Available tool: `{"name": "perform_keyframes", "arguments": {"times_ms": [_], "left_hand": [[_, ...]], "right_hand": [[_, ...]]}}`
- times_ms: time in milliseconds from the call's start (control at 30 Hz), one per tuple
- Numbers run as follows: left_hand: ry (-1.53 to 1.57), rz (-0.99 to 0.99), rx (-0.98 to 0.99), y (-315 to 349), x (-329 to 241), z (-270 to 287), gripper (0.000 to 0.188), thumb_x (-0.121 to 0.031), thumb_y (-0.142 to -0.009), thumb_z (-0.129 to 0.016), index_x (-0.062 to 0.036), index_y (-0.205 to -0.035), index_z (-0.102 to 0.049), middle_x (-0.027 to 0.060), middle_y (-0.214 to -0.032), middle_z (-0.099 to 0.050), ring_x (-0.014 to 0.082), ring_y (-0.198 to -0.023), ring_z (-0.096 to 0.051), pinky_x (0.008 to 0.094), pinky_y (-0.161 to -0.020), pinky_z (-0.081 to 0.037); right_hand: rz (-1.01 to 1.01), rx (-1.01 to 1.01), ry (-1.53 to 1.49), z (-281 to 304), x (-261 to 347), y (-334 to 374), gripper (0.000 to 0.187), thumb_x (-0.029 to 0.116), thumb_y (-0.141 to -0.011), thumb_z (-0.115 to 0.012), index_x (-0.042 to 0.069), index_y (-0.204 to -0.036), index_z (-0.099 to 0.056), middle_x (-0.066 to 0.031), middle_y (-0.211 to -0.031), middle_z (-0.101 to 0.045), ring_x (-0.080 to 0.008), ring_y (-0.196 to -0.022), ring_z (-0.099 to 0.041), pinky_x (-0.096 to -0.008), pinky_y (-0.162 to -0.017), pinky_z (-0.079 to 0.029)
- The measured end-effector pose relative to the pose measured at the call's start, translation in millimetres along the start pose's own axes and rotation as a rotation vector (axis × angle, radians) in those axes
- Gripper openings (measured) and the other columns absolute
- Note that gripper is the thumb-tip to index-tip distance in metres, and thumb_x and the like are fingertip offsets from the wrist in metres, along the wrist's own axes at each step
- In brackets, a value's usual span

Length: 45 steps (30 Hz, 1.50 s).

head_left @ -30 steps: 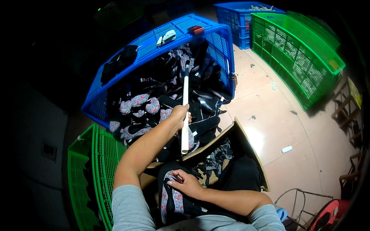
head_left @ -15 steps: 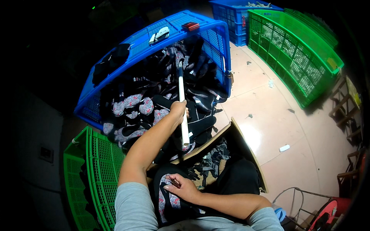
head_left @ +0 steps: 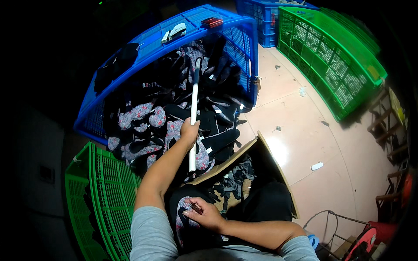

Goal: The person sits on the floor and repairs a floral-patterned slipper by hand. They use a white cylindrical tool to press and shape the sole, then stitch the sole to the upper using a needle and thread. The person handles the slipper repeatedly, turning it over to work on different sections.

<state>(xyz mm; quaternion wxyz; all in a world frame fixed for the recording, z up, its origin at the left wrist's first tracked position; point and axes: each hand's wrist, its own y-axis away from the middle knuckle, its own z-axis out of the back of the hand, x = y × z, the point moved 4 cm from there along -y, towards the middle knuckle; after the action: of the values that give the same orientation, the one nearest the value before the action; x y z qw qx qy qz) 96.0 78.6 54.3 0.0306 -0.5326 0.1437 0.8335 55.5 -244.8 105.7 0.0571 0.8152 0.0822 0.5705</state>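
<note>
The person wears a light grey shirt with short sleeves and small creases in the cloth. The left sleeve is broad and loose, its hem falling just above the elbow; the right sleeve, of the same grey, shows only in part. Below the hems, the left forearm and the right forearm are bare and narrow toward the wrists. The left hand and the right hand are bare too, the fingers partly hidden. Black trousers cover a rounded knee beside the right edge of the cardboard box, their folds lost in shadow
</note>
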Motion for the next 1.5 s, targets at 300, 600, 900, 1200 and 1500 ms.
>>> {"name": "perform_keyframes", "arguments": {"times_ms": [300,600,900,1200,1500], "left_hand": [[0.063,-0.079,0.047,49,-1,63,0.026,-0.015,-0.093,-0.062,-0.0079,-0.117,-0.055,-0.0010,-0.063,-0.049,0.0091,-0.046,-0.045,0.0263,-0.039,-0.036],[-0.166,-0.216,0.022,134,29,160,0.046,-0.017,-0.092,-0.065,-0.0069,-0.134,-0.051,0.0015,-0.075,-0.059,0.0084,-0.055,-0.050,0.0251,-0.048,-0.041],[-0.288,-0.143,0.024,242,27,248,0.048,-0.015,-0.088,-0.068,-0.0053,-0.133,-0.054,0.0077,-0.101,-0.066,0.0134,-0.083,-0.060,0.0299,-0.074,-0.051],[-0.352,-0.102,-0.218,356,65,333,0.053,-0.008,-0.084,-0.073,-0.0027,-0.132,-0.055,0.0083,-0.107,-0.067,0.0142,-0.091,-0.062,0.0298,-0.081,-0.050],[-0.638,-0.089,-0.446,407,44,448,0.056,-0.006,-0.082,-0.073,-0.0030,-0.135,-0.055,0.0107,-0.102,-0.069,0.0119,-0.090,-0.062,0.0293,-0.080,-0.049]], "right_hand": [[0.096,-0.025,0.081,-3,12,3,0.041,0.023,-0.089,-0.074,0.003,-0.120,-0.057,-0.0016,-0.089,-0.063,-0.0051,-0.078,-0.054,-0.0224,-0.072,-0.047],[0.161,-0.027,0.047,-12,13,8,0.036,0.016,-0.089,-0.074,0.004,-0.118,-0.058,0.0055,-0.080,-0.049,-0.0033,-0.072,-0.042,-0.0198,-0.065,-0.039],[0.149,-0.012,-0.030,-13,7,6,0.035,0.015,-0.088,-0.074,0.003,-0.117,-0.059,0.0046,-0.088,-0.056,-0.0038,-0.078,-0.048,-0.0206,-0.070,-0.042],[0.131,0.044,-0.020,-18,4,7,0.036,0.014,-0.088,-0.074,0.003,-0.119,-0.058,0.0050,-0.087,-0.054,-0.0036,-0.077,-0.046,-0.0200,-0.070,-0.041],[0.113,0.114,0.022,-20,-2,4,0.033,0.006,-0.094,-0.063,0.002,-0.125,-0.051,0.0013,-0.097,-0.057,-0.0042,-0.085,-0.051,-0.0202,-0.076,-0.043]]}}
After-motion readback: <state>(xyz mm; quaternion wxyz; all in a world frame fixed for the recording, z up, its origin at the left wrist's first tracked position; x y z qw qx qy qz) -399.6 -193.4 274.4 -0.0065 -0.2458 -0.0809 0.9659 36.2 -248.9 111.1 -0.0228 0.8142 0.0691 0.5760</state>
